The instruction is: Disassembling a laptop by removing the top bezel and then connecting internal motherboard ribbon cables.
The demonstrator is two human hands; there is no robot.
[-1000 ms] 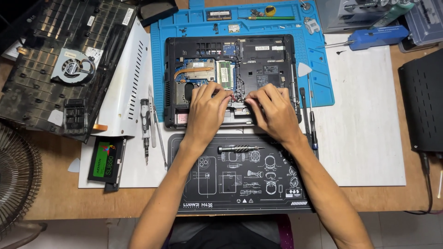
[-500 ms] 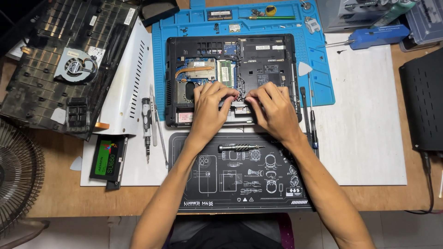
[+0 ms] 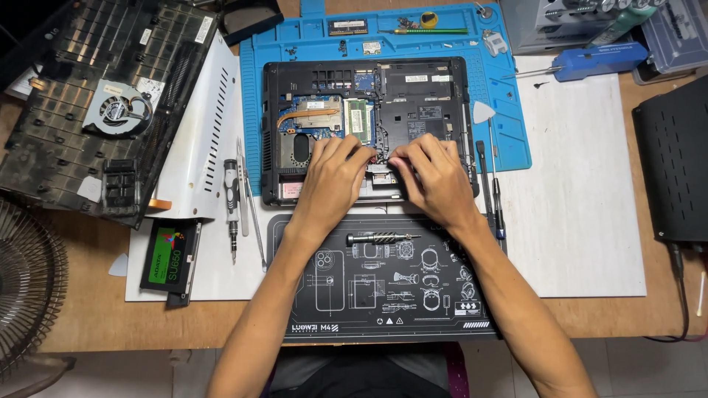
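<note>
From the head camera, my left hand (image 3: 332, 180) and right hand (image 3: 435, 180) rest side by side on the opened black laptop base (image 3: 365, 125), fingers curled and pressing its lower middle edge; whether they pinch anything I cannot tell. The laptop lies on a blue rubber repair mat (image 3: 509, 133) atop the wooden surface (image 3: 96, 324). A black printed mat (image 3: 383, 287) lies just below.
</note>
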